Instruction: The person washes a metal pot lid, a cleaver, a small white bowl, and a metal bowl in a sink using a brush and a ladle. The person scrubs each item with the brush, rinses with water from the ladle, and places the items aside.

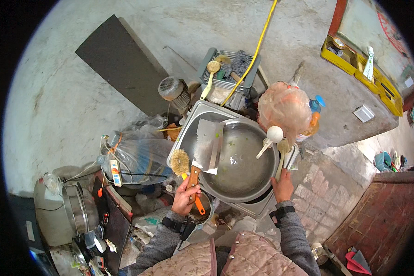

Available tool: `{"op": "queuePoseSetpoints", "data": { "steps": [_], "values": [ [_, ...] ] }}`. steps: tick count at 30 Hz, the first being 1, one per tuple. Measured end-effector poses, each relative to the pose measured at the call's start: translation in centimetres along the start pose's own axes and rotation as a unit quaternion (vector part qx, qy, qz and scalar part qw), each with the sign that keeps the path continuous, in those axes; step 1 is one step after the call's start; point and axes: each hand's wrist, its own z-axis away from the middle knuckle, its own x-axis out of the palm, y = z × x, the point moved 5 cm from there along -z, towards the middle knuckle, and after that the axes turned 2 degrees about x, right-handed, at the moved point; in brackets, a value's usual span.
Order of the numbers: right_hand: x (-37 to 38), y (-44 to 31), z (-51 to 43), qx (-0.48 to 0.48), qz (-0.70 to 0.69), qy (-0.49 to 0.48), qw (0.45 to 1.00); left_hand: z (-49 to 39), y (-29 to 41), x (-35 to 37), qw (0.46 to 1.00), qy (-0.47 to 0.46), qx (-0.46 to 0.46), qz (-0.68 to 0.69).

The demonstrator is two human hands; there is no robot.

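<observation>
My left hand grips the wooden handle of a cleaver. Its wide, wet blade points up and away over the left side of a round steel basin. A bristle brush with a yellow and orange handle lies along the cleaver's handle; whether my fingers hold it too is unclear. My right hand is at the basin's right rim. The handle of a second, pale brush runs down between its thumb and fingers; I cannot tell whether they close on it or the rim. Water with green scraps fills the basin.
The basin rests in a rectangular steel sink. A white ladle-like scoop hangs over its right rim. Beyond stand a grey rack with scrubbers, a pink plastic bag and bottles. A power strip hangs at left.
</observation>
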Motion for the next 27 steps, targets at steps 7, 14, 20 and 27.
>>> {"op": "queuePoseSetpoints", "data": {
  "steps": [7, 14, 20, 27],
  "values": [
    [-0.4, -1.5, 4.0, -0.155, -0.134, 0.089, 0.975, 0.1, 0.0, -0.6, 0.998, 0.017, -0.003, -0.056],
    [7.1, -4.0, -0.5, -0.076, -0.080, -0.092, 0.990, -0.3, -0.5, -0.4, 0.999, 0.036, -0.003, -0.039],
    [5.7, -6.6, 3.3, -0.073, -0.322, -0.138, 0.934, -0.8, -0.2, -0.7, 0.996, 0.075, -0.007, -0.040],
    [0.1, -11.9, 3.3, -0.194, -0.301, -0.186, 0.915, -1.0, 0.1, -0.1, 0.997, 0.013, -0.017, -0.079]
  ]
}}
